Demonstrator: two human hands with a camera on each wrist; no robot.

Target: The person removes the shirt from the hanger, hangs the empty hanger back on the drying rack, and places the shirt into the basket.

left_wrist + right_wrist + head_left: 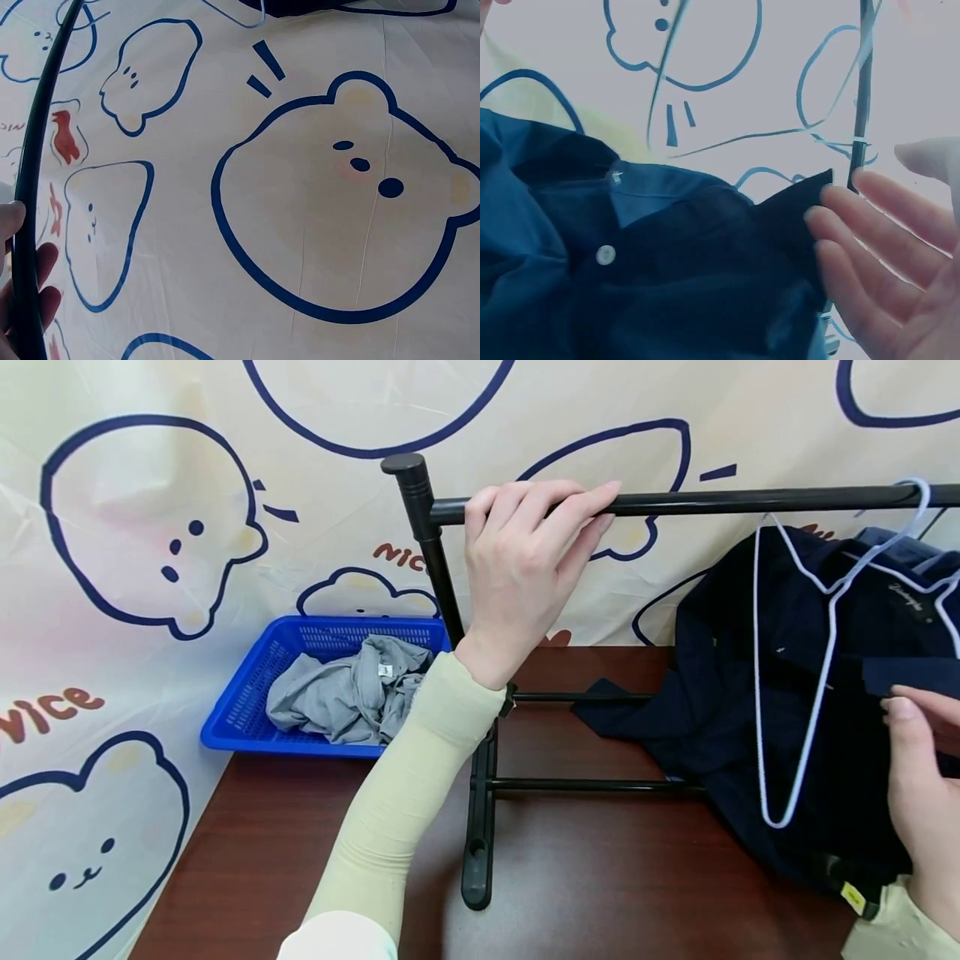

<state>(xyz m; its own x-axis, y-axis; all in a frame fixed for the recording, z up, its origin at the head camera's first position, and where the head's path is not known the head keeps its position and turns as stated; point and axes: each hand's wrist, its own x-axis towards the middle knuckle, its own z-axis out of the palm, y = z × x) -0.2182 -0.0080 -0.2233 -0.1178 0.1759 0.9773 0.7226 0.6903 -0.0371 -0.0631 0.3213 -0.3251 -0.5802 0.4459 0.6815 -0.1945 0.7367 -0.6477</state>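
My left hand point(521, 539) grips the black top rail point(750, 502) of a garment rack near its left end post. In the left wrist view, the thumb and fingers wrap that rail point(34, 165). A navy shirt point(787, 710) with a label inside its collar hangs at the right of the rack. Close beside it is my right hand point(926, 777), partly cut off by the frame edge. In the right wrist view its fingers point(877, 262) are extended, tips at the edge of the navy cloth point(697, 277), thumb apart. A pale hanger point(828, 635) dangles from the rail in front of the shirt.
A blue plastic basket point(232, 718) with a crumpled grey garment point(337, 689) stands at the left back of the brown table point(585, 877). The rack's foot point(477, 868) and lower bars point(592, 785) sit on the table. A printed curtain point(150, 693) hangs behind.
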